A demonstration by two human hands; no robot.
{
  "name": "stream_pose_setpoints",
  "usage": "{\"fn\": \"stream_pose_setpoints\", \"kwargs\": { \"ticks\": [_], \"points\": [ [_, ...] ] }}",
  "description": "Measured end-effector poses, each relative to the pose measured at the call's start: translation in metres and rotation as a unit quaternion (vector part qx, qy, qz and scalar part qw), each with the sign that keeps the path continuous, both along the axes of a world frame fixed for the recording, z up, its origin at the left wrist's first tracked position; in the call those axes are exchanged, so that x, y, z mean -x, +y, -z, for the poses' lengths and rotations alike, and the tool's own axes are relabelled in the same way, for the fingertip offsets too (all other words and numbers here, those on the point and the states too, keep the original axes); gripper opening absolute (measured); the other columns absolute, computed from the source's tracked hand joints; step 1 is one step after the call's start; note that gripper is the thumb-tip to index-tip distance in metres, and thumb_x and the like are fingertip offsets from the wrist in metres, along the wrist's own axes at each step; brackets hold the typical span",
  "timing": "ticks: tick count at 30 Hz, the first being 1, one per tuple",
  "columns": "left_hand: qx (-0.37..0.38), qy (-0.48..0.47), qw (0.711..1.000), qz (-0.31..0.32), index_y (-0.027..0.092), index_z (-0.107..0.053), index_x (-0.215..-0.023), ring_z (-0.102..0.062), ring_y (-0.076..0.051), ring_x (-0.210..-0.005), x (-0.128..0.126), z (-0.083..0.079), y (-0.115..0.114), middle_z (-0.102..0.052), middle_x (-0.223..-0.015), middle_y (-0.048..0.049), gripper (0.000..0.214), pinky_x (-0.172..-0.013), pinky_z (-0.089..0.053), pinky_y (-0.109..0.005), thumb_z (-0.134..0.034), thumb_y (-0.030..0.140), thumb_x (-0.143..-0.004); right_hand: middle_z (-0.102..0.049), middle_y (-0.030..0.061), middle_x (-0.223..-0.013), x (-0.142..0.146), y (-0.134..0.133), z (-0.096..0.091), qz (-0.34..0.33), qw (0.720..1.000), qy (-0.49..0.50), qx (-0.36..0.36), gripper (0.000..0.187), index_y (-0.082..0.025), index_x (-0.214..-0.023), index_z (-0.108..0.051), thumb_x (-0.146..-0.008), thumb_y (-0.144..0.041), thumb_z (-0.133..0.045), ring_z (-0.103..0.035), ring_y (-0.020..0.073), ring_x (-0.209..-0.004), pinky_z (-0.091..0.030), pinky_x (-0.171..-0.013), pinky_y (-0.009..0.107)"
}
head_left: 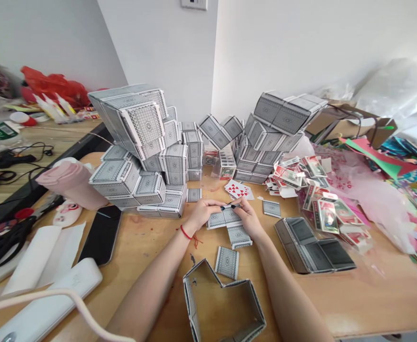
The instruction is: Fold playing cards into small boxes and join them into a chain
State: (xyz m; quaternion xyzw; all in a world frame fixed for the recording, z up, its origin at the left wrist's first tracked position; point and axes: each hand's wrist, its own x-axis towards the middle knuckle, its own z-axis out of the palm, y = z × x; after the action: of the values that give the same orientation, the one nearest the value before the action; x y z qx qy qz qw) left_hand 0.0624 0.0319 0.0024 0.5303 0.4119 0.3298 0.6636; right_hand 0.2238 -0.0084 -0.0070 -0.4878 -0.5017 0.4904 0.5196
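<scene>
My left hand and my right hand meet at the middle of the wooden table. Both are closed on a folded piece of grey-backed playing cards that lies between them. My left wrist wears a red string. Just below the hands lie a folded card and another loose card. A card-built open frame stands near the front edge, between my forearms. A face-up card with red hearts lies just beyond my fingers.
Stacks of card-built blocks rise at the back left and more blocks at the back right. Empty card packs and coloured paper lie right. A black phone, scissors and a pink cup lie left.
</scene>
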Motion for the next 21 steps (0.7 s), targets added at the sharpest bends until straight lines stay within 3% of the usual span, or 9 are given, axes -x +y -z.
{"fn": "stream_pose_setpoints", "kwargs": {
  "ticks": [6,9,13,16,19,21],
  "points": [
    [-0.017,0.003,1.000,-0.016,0.015,-0.070,-0.076,-0.055,-0.014,-0.065,-0.002,0.001,0.000,-0.069,-0.077,-0.0037,0.020,-0.060,-0.039,-0.024,-0.059,0.017,-0.059,-0.053,-0.0020,-0.066,-0.001,0.001,-0.002,0.029,0.999,0.010,0.037,0.010,-0.020,-0.073,-0.053,-0.067,-0.029,-0.052,-0.045,0.0134,-0.062,-0.035,-0.059,0.024],
    [-0.026,-0.011,0.998,-0.052,0.015,-0.070,-0.077,-0.057,-0.016,-0.074,-0.005,0.003,-0.002,-0.069,-0.083,-0.0042,0.020,-0.066,-0.041,-0.025,-0.060,0.018,-0.059,-0.058,-0.0005,-0.067,-0.006,0.001,-0.002,0.036,0.994,0.067,0.077,0.016,-0.020,-0.077,-0.057,-0.065,-0.030,-0.055,-0.050,0.0149,-0.062,-0.038,-0.058,0.025],
    [-0.041,-0.033,0.992,-0.110,0.015,-0.069,-0.080,-0.058,-0.017,-0.080,-0.006,0.004,-0.003,-0.067,-0.090,-0.0054,0.022,-0.071,-0.042,-0.026,-0.062,0.019,-0.059,-0.059,0.0002,-0.062,-0.016,0.000,-0.001,-0.008,0.978,0.141,0.156,0.020,-0.018,-0.077,-0.058,-0.062,-0.031,-0.063,-0.051,0.0137,-0.050,-0.039,-0.049,0.025],
    [-0.023,-0.091,0.993,-0.076,0.013,-0.069,-0.078,-0.059,-0.018,-0.078,-0.001,0.002,-0.003,-0.068,-0.087,-0.0070,0.022,-0.070,-0.042,-0.028,-0.062,0.024,-0.061,-0.062,0.0021,-0.064,-0.022,-0.002,-0.003,-0.029,0.975,0.143,0.166,0.026,-0.016,-0.076,-0.060,-0.059,-0.034,-0.068,-0.054,0.0144,-0.050,-0.040,-0.049,0.026],
    [0.063,-0.182,0.981,-0.017,0.010,-0.067,-0.082,-0.060,-0.019,-0.074,0.004,-0.001,-0.001,-0.067,-0.082,-0.0095,0.030,-0.067,-0.043,-0.028,-0.058,0.034,-0.067,-0.064,0.0027,-0.065,-0.022,-0.003,-0.004,-0.044,0.977,0.134,0.159,0.029,-0.016,-0.077,-0.062,-0.057,-0.036,-0.070,-0.056,0.0151,-0.051,-0.041,-0.050,0.026],
    [0.099,-0.174,0.980,0.008,0.011,-0.066,-0.087,-0.059,-0.016,-0.068,0.005,-0.001,0.001,-0.067,-0.079,-0.0086,0.032,-0.062,-0.042,-0.025,-0.061,0.034,-0.067,-0.064,0.0027,-0.064,-0.019,-0.003,-0.004,-0.054,0.979,0.118,0.155,0.030,-0.016,-0.076,-0.063,-0.056,-0.037,-0.071,-0.056,0.0152,-0.051,-0.041,-0.049,0.026]
  ]
}}
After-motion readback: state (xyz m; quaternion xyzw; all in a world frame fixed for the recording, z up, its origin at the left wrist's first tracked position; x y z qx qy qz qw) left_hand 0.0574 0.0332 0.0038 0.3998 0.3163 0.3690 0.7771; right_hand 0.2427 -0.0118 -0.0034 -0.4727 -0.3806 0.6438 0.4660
